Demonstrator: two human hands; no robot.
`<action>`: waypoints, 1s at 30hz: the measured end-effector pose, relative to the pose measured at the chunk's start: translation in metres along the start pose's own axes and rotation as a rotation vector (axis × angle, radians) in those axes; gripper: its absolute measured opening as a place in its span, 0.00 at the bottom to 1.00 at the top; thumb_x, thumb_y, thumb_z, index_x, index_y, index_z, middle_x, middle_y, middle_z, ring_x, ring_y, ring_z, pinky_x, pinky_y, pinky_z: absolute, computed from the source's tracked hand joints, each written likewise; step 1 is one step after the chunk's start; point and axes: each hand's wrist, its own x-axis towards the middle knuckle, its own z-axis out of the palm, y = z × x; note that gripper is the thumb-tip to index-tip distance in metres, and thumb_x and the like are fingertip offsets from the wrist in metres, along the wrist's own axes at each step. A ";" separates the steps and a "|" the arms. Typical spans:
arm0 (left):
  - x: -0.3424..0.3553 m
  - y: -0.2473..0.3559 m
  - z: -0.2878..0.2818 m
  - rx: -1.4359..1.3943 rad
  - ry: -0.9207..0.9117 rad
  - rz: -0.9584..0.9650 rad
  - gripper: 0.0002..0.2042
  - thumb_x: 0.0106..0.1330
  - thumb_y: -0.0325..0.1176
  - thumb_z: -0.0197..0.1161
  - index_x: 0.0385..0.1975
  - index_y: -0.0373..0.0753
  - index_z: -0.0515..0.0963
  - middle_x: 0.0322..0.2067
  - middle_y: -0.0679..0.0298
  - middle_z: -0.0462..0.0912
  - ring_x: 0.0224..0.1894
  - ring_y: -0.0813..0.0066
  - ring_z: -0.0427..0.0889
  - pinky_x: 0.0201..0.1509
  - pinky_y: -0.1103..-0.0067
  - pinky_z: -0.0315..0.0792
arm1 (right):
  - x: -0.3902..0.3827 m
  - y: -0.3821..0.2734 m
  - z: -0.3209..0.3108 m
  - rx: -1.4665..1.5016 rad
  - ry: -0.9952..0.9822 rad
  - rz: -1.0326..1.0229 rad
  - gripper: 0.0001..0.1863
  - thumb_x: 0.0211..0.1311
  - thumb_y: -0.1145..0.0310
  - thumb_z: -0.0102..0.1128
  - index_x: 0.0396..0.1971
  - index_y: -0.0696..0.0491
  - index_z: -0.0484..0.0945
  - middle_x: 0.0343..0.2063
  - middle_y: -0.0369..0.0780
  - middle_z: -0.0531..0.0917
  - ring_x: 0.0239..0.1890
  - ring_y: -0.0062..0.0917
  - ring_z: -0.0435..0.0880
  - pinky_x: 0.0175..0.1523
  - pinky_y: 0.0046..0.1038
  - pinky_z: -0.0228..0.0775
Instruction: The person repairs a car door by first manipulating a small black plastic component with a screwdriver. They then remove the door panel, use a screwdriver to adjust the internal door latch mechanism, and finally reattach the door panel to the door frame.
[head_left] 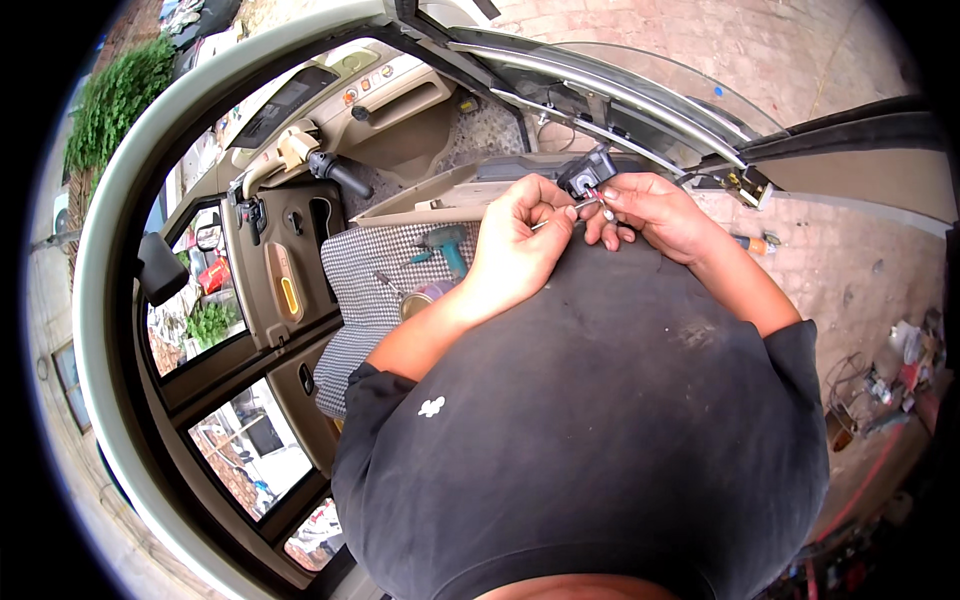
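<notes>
In front of my chest, both hands are at a small black boxy part with a metal fitting and thin pieces below it. My left hand is closed, thumb and fingers pinched on a small silvery piece beneath the black part. My right hand curls around the same fitting, thumb and forefinger pressed on it at the lower right of the black part. The fingertips partly hide these small pieces, so I cannot tell their exact shape.
A vehicle cab surrounds me on the left, with handlebar and door panel. A teal power tool and a tin rest on the checked seat. The open door stands ahead. Scattered items lie on the paving at right.
</notes>
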 end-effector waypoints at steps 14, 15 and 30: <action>-0.006 0.009 0.004 0.382 -0.019 0.178 0.06 0.67 0.23 0.58 0.29 0.31 0.70 0.20 0.68 0.75 0.23 0.91 0.67 0.23 0.86 0.64 | -0.002 0.005 0.009 -0.106 0.045 -0.016 0.13 0.72 0.63 0.53 0.43 0.56 0.82 0.35 0.39 0.87 0.29 0.16 0.81 0.31 0.15 0.64; -0.004 0.010 0.002 0.398 -0.015 0.171 0.06 0.67 0.23 0.59 0.29 0.31 0.70 0.19 0.69 0.74 0.22 0.91 0.66 0.22 0.86 0.63 | 0.001 0.001 0.010 -0.119 0.092 -0.013 0.14 0.71 0.62 0.55 0.38 0.58 0.81 0.28 0.37 0.84 0.25 0.17 0.78 0.29 0.17 0.64; 0.025 -0.025 -0.018 0.182 0.168 0.546 0.20 0.66 0.29 0.62 0.54 0.34 0.62 0.22 0.71 0.65 0.25 0.81 0.63 0.31 0.82 0.63 | 0.002 0.009 0.013 -0.373 0.190 -0.276 0.15 0.74 0.62 0.50 0.36 0.59 0.78 0.21 0.32 0.73 0.24 0.15 0.71 0.30 0.20 0.65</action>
